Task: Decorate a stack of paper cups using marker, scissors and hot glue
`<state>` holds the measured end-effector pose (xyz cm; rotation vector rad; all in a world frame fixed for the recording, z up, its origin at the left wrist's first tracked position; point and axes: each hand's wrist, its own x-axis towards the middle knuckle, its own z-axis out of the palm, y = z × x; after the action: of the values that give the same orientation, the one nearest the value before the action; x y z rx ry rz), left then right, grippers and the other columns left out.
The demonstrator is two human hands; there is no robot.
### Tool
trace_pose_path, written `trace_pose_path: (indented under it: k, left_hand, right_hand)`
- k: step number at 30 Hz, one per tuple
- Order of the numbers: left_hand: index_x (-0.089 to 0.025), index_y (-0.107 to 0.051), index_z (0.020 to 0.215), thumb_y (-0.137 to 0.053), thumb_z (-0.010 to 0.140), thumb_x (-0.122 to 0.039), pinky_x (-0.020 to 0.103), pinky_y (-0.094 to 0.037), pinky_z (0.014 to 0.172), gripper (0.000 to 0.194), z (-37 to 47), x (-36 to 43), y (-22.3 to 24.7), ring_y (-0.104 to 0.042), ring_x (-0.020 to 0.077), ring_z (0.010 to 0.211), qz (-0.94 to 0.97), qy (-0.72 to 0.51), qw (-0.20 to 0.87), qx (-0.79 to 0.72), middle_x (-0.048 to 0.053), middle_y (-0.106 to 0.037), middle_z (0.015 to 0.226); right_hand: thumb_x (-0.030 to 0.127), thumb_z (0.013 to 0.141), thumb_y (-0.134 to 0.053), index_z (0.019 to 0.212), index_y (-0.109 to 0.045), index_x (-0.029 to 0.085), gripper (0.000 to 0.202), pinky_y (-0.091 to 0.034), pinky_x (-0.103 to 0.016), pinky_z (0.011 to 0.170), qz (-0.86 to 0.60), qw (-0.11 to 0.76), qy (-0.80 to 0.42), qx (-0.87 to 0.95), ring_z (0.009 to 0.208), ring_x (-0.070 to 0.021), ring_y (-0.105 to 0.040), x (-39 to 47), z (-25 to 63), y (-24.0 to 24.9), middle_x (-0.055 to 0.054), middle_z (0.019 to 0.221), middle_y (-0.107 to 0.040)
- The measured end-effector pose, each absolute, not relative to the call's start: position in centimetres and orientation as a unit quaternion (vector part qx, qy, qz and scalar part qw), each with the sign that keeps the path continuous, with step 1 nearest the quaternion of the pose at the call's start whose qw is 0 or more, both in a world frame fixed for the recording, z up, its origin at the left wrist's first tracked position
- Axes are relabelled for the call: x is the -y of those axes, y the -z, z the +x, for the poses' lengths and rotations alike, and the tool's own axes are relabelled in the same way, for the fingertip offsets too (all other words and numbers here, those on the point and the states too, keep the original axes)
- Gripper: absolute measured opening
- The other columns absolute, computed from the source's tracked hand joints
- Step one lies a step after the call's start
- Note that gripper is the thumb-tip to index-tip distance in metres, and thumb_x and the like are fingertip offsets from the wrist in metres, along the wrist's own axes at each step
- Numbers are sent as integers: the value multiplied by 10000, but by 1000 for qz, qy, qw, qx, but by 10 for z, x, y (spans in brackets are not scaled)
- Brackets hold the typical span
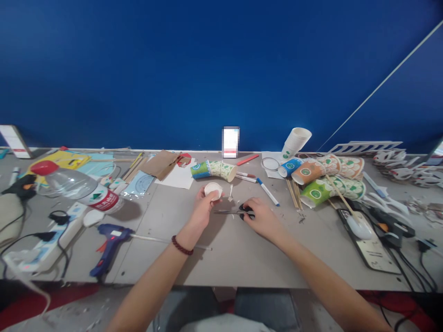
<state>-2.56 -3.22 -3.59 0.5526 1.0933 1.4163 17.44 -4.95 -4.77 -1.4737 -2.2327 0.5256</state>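
Note:
A small round white paper piece [212, 190], which looks like the base of a paper cup, is pinched in my left hand [204, 205]. My right hand [258, 214] grips scissors [228, 212] by their black handles. The blades lie just above the table, below and right of the white piece and apart from it. Beyond my hands, two joined paper cups [213, 170], one with a blue and green end, rest on their sides. A small white scrap [230, 191] lies between the hands. Markers [267, 191] are nearest my right hand.
A blue glue gun [112, 246], a power strip [57, 242] and a tilted plastic bottle [81, 188] occupy the left. Patterned cups [332, 189], wooden sticks [294, 193] and a white mouse [359, 228] lie right. A stack of cups [296, 142] leans near the blue wall.

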Motion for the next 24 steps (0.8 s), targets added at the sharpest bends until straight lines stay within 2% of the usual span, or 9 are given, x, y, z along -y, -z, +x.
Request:
trace_pose_path:
  k: [6, 11, 15, 18, 20, 22, 24]
  left_hand:
    - [-155, -589, 893, -756, 557, -209, 235, -495, 580, 380, -30, 28, 34, -637, 137, 698, 219, -618, 579, -484, 22, -661, 833]
    - [-170, -595, 870, -758, 556, -240, 200, -456, 534, 361, -37, 24, 37, -590, 102, 670, 175, -661, 531, -501, -3, -636, 802]
    - [-179, -596, 856, -735, 576, -224, 191, -454, 539, 316, -45, 18, 38, -588, 90, 658, 138, -691, 505, -497, -21, -616, 776]
    - [-188, -590, 859, -703, 608, -210, 186, -456, 540, 277, -47, 16, 37, -609, 92, 662, 120, -690, 506, -503, -21, -627, 782]
    - [-183, -588, 851, -696, 612, -195, 187, -459, 528, 262, -44, 17, 37, -621, 99, 647, 127, -667, 528, -510, -20, -633, 763]
    - [-167, -593, 841, -712, 605, -197, 195, -464, 516, 267, -39, 20, 37, -635, 114, 634, 150, -632, 567, -506, -8, -645, 753]
    - [-149, -603, 841, -742, 594, -220, 204, -468, 511, 292, -33, 24, 38, -650, 133, 631, 179, -601, 603, -493, 16, -665, 768]
  right_hand:
    - [116, 760, -565, 951, -667, 184, 226, -440, -349, 848, -507, 183, -184, 822, 992, -235, -543, 48, 181, 42, -83, 964, -635]
    - [152, 806, -588, 937, -672, 193, 161, -432, -371, 850, -498, 166, -198, 828, 986, -244, -552, 45, 184, 39, -86, 930, -646]
    - [137, 824, -546, 931, -640, 190, 152, -430, -358, 835, -533, 188, -223, 794, 976, -229, -572, 42, 186, 41, -93, 976, -642]
    - [191, 840, -514, 960, -590, 194, 141, -445, -333, 772, -553, 229, -302, 742, 877, -195, -589, 39, 187, 43, -68, 921, -634]
    - [260, 846, -503, 976, -545, 194, 151, -451, -289, 656, -544, 262, -400, 689, 733, -156, -575, 39, 186, 44, -26, 820, -606]
    - [329, 839, -506, 993, -510, 200, 201, -416, -238, 531, -523, 283, -501, 629, 617, -122, -529, 40, 183, 43, 9, 763, -570]
    - [363, 806, -547, 998, -504, 208, 250, -388, -212, 478, -505, 290, -556, 593, 588, -107, -507, 43, 180, 41, 17, 774, -564]
